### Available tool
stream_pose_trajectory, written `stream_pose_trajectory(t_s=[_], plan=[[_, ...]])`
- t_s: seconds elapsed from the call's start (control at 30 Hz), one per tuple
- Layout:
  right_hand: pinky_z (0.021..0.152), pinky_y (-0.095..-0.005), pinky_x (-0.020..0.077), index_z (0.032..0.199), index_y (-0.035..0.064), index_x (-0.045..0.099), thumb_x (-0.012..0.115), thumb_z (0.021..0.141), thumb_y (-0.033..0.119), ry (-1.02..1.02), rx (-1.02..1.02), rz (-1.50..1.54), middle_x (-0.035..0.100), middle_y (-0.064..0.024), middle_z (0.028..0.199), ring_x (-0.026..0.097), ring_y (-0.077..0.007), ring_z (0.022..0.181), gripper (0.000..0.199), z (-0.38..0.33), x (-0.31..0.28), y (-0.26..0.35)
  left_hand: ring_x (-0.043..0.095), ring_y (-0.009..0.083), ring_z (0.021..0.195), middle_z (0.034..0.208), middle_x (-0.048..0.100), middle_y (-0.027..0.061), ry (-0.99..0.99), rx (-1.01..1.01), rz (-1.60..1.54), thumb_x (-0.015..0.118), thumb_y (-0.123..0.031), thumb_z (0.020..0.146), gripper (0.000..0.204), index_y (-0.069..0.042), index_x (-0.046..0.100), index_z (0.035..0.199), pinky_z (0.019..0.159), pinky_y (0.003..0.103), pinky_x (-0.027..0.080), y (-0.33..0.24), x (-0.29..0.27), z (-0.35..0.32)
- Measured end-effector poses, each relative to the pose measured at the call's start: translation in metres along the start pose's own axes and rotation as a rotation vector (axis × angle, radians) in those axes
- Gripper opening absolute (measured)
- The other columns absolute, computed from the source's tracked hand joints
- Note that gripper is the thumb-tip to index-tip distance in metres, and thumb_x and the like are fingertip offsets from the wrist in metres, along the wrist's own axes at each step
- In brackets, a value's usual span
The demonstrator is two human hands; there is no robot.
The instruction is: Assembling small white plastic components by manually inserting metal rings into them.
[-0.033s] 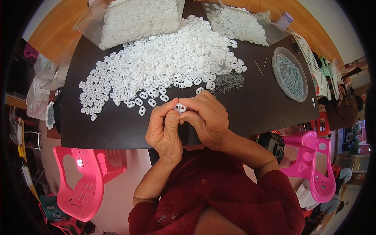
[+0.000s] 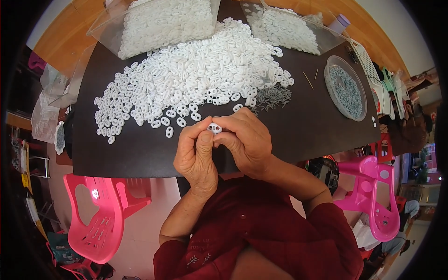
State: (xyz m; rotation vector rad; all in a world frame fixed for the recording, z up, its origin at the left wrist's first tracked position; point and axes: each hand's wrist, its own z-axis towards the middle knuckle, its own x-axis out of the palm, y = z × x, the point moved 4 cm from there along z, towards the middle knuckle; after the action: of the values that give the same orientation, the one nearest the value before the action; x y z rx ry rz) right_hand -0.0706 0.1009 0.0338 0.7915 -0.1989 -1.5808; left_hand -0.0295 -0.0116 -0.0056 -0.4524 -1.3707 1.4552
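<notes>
My left hand [image 2: 196, 156] and my right hand [image 2: 247, 140] meet over the near edge of the dark table [image 2: 135, 156]. Between their fingertips they pinch one small white oval plastic piece with two holes [image 2: 214, 128]. Just beyond my hands a broad pile of the same white pieces [image 2: 196, 79] spreads over the table. A small heap of thin grey metal pins [image 2: 273, 97] lies at the pile's right edge, close to my right hand.
A round clear dish of grey pins [image 2: 346, 92] sits at the right. Two clear bags of white pieces [image 2: 158, 23] [image 2: 284, 25] lie at the far side. Pink plastic chairs [image 2: 93, 210] [image 2: 373, 200] stand on both sides of me.
</notes>
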Motion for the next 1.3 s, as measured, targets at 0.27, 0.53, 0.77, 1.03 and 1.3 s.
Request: stream_pose_trajectory(t_s=[0.27, 0.53, 0.77, 1.03, 1.3], plan=[[0.055, -0.0285, 0.0383, 0.103, -0.002, 0.06, 0.068, 0.079, 0.005, -0.043, 0.028, 0.0, 0.057, -0.0057, 0.074, 0.048, -0.0181, 0.063, 0.027, -0.003, 0.005, -0.001, 0.046, 0.0044, 0.075, 0.087, 0.056, -0.0002, -0.026, -0.005, 0.004, 0.055, -0.012, 0.095, 0.019, 0.003, 0.062, 0.105, 0.069, 0.018, 0.04, -0.006, 0.008, 0.001], [0.054, -0.0296, 0.0375, 0.102, -0.0025, 0.059, 0.064, 0.083, 0.006, -0.115, 0.016, -0.024, 0.056, -0.0079, 0.075, 0.047, -0.0194, 0.062, 0.021, -0.009, 0.01, 0.0, 0.043, 0.0043, 0.064, 0.081, 0.051, -0.0012, -0.091, 0.06, 0.092, 0.054, -0.013, 0.096, 0.02, 0.003, 0.061, 0.105, 0.056, 0.018, 0.037, 0.001, 0.008, -0.004], [0.053, -0.0305, 0.0379, 0.101, -0.0038, 0.058, 0.062, 0.083, 0.003, -0.126, -0.046, -0.031, 0.056, -0.0089, 0.074, 0.047, -0.0203, 0.06, 0.02, -0.008, 0.009, 0.003, 0.046, 0.0046, 0.076, 0.09, 0.056, 0.0015, -0.065, 0.106, 0.14, 0.05, -0.014, 0.098, 0.02, 0.003, 0.058, 0.104, 0.069, 0.018, 0.039, -0.004, 0.012, -0.007], [0.051, -0.0319, 0.0381, 0.1, -0.0046, 0.056, 0.064, 0.082, 0.003, -0.13, -0.136, -0.071, 0.055, -0.0099, 0.074, 0.047, -0.0215, 0.058, 0.021, -0.007, 0.007, 0.001, 0.046, 0.0063, 0.077, 0.089, 0.056, 0.0031, -0.076, 0.229, 0.222, 0.051, -0.015, 0.097, 0.019, 0.003, 0.058, 0.101, 0.071, 0.02, 0.039, -0.001, 0.012, -0.005], [0.05, -0.0333, 0.0376, 0.099, -0.0027, 0.055, 0.065, 0.077, 0.001, -0.124, -0.118, -0.049, 0.054, -0.0107, 0.075, 0.046, -0.0235, 0.058, 0.024, -0.012, 0.007, -0.001, 0.042, 0.0108, 0.062, 0.072, 0.05, 0.0029, -0.122, 0.333, 0.314, 0.054, -0.015, 0.095, 0.019, 0.003, 0.061, 0.094, 0.054, 0.024, 0.035, -0.001, 0.013, -0.003]])
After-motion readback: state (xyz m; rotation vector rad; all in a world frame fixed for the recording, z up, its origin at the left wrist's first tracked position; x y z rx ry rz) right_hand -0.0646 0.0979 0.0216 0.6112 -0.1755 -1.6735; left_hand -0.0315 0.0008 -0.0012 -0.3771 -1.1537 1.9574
